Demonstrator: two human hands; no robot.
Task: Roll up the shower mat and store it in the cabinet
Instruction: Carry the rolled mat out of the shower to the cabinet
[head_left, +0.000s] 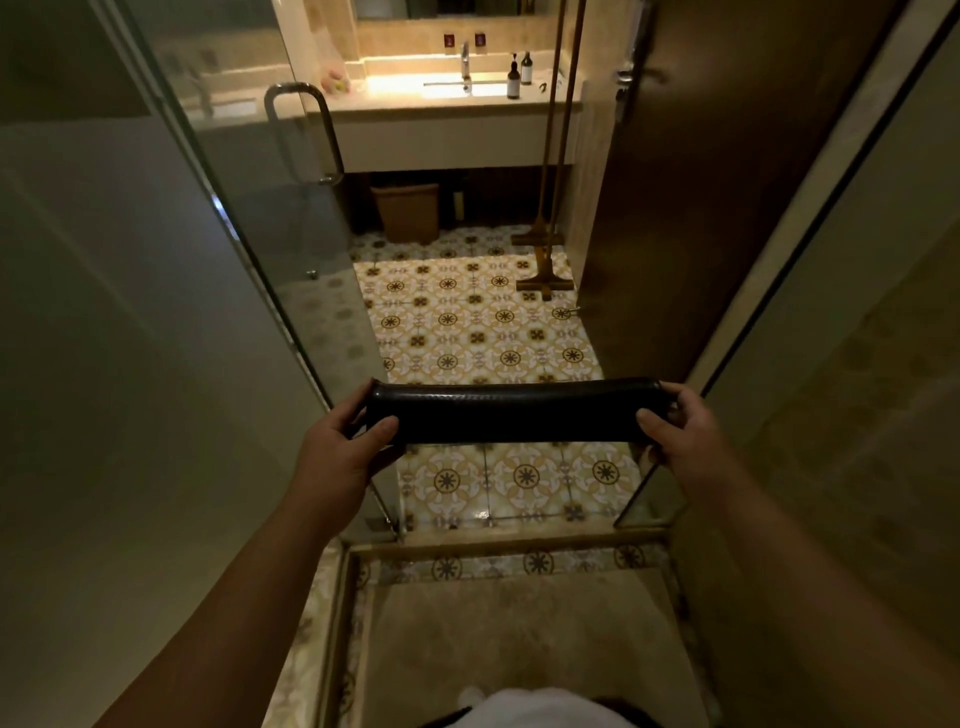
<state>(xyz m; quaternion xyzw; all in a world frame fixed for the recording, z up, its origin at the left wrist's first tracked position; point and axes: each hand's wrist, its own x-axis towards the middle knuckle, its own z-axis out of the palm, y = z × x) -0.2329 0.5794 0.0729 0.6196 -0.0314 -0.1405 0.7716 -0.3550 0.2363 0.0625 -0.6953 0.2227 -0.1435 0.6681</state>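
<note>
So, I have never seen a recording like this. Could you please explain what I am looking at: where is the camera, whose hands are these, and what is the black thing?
There is one picture, from a camera worn on a person's head, looking forward and down. No machine is involved: the two bare arms are that person's own. The left hand and the right hand each grip one end of a rolled-up black shower mat, held level in the air. Below lies a patterned tile floor. To the left stands a glass shower door. Ahead is a lit sink counter with bottles and a bin beneath it.
</note>
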